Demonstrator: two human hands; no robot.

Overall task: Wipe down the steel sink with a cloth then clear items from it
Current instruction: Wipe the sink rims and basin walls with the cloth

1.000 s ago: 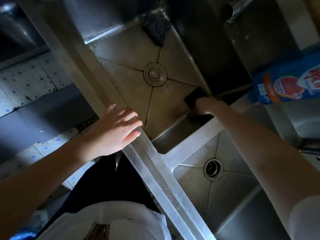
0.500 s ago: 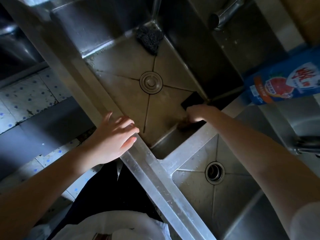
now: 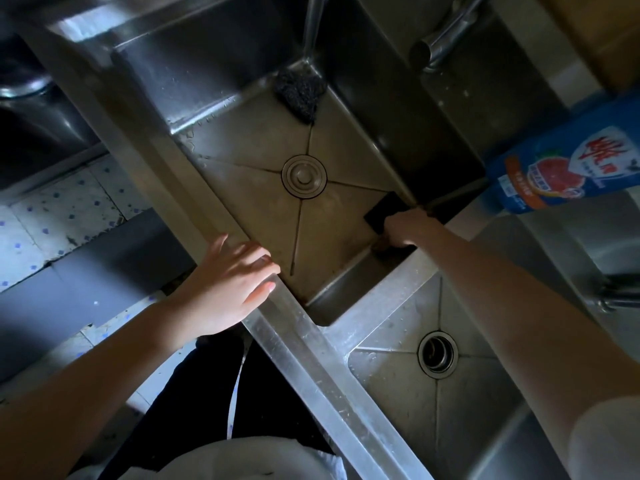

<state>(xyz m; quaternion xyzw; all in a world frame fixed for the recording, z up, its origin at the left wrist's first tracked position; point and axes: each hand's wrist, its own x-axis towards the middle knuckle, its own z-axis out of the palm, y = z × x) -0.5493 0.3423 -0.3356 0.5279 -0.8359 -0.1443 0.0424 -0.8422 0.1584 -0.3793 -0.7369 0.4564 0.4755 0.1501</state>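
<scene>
**Clerk:** State of the hands?

**Inspector:** The right hand (image 3: pixel 403 228) is closed over a dark cloth (image 3: pixel 381 211) and presses it into the lower-right corner of the steel sink (image 3: pixel 249 143), left of frame centre. The left hand (image 3: pixel 228 285) lies flat on the front rim with its fingers straight, holding nothing.

**Clerk:** Hazards?

**Inspector:** Three, in my judgement. The rim shows droplets, so the bracing hand could slip if weight goes onto it. The blue detergent bottle (image 3: pixel 568 168) at mid-right sits near the working forearm, and a wide stroke might knock it. The scourer (image 3: pixel 300 95) in the basin's upper corner would block the cloth there, and that corner could go unwiped unless the scourer is lifted.

**Clerk:** Markings?

**Inspector:** Only on the bottle. It has a white shield with large red Chinese lettering that I cannot read with confidence, a grapefruit picture, and an orange band of print too small to read.
</scene>
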